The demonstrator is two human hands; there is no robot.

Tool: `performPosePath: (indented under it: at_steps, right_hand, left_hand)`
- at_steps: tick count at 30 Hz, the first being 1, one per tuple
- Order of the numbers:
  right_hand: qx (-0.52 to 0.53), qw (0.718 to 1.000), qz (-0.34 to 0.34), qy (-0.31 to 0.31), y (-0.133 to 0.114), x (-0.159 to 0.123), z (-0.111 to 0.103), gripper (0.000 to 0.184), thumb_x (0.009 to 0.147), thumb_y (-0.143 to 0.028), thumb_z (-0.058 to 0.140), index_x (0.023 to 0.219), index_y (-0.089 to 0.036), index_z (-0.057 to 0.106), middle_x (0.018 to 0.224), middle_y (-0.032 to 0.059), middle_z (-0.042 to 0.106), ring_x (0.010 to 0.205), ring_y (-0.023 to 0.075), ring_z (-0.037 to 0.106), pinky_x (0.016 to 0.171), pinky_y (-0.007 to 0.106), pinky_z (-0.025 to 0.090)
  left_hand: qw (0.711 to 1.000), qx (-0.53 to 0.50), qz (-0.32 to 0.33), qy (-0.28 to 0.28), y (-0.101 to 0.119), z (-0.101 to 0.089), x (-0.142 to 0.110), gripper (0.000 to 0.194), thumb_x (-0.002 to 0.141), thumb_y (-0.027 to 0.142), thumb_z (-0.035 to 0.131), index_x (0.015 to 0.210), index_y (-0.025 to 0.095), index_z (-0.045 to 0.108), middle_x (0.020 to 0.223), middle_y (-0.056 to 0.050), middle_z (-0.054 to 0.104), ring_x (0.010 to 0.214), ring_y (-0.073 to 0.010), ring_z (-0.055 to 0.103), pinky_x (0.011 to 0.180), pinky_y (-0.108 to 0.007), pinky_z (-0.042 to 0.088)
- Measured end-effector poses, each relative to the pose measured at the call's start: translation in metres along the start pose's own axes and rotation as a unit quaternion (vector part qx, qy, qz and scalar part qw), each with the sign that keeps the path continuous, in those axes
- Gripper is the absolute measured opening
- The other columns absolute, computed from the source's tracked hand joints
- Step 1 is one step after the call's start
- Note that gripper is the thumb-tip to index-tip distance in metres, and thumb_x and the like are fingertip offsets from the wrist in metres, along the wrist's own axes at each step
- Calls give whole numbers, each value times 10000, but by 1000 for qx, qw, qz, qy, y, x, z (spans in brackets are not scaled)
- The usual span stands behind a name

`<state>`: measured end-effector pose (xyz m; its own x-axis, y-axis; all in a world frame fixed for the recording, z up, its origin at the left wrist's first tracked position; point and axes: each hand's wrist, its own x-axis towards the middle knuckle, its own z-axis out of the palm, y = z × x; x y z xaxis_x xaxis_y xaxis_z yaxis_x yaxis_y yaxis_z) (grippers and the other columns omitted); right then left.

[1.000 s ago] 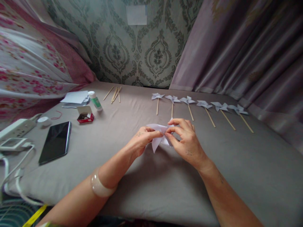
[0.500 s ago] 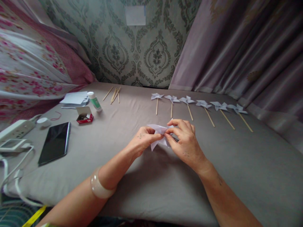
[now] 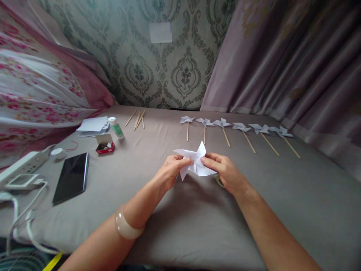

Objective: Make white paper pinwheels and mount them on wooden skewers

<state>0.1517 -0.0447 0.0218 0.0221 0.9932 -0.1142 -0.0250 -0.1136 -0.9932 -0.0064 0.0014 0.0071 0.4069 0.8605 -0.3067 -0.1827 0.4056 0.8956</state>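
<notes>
A white paper pinwheel (image 3: pixel 199 165) with folded blades is held above the sheet, between both hands. My left hand (image 3: pixel 172 169) pinches its left side, thumb lying near the centre. My right hand (image 3: pixel 224 171) grips the right side, its thumb on the front and the other fingers behind, partly hidden. Just under my right hand shows part of a greenish ring-shaped object (image 3: pixel 219 181), mostly covered. Beyond the hands lie several finished pinwheels on sticks, among them one pinwheel (image 3: pixel 187 119) at the left end of the row.
Several loose wooden sticks (image 3: pixel 138 119) lie at the back. To the left are a glue bottle (image 3: pixel 116 128), a paper stack (image 3: pixel 93 126), an open red box (image 3: pixel 105 146), a white cap (image 3: pixel 58 154), a phone (image 3: pixel 71 177) and a power strip (image 3: pixel 26 164) with cables.
My right hand has shifted from pinching at the pinwheel's centre to holding its right side, so more of the blades show. The ring-shaped object has come into clearer view. The camera has tilted slightly up.
</notes>
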Motion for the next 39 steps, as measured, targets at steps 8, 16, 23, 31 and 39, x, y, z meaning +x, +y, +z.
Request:
performPosePath:
  at_steps: [8,16,23,31,39]
  right_hand:
    - [5,995,21,101,9,8,26,201,536,-274,713,689,-143,714,682,40,718,580,152,592,551,255,409]
    - [32,995,52,78,14,17,25,111,555,-208,679,638,-139,708,598,17,692,509,120,567,506,230,389]
    - [33,994,83,67,12,23,26,100,556,-192,686,625,-122,706,564,32,687,509,129,580,505,231,399]
    - [-29,995,65,68,10,37,35,338,577,-350,749,822,-122,706,805,84,733,701,185,652,641,273,468]
    - [-253,897,-307,196,-48,52,103,217,802,-297,565,891,-135,680,876,99,721,775,182,659,733,297,496]
  left_hand:
    - [999,38,28,7,-4,-1,2,158,566,192,684,703,116,701,641,-32,672,551,-126,569,551,-234,384]
    - [997,67,12,34,-1,-6,4,65,607,146,689,580,147,630,505,14,581,459,-98,497,489,-231,348]
    - [999,39,-5,11,0,-14,10,45,596,131,702,608,145,660,578,-18,631,520,-125,544,503,-242,380]
    - [996,-48,37,61,-6,-28,26,44,589,116,695,604,135,657,558,-28,638,492,-128,534,474,-241,372]
    - [969,-174,83,155,11,-65,55,136,747,217,698,780,93,652,632,-18,618,572,-120,570,554,-244,465]
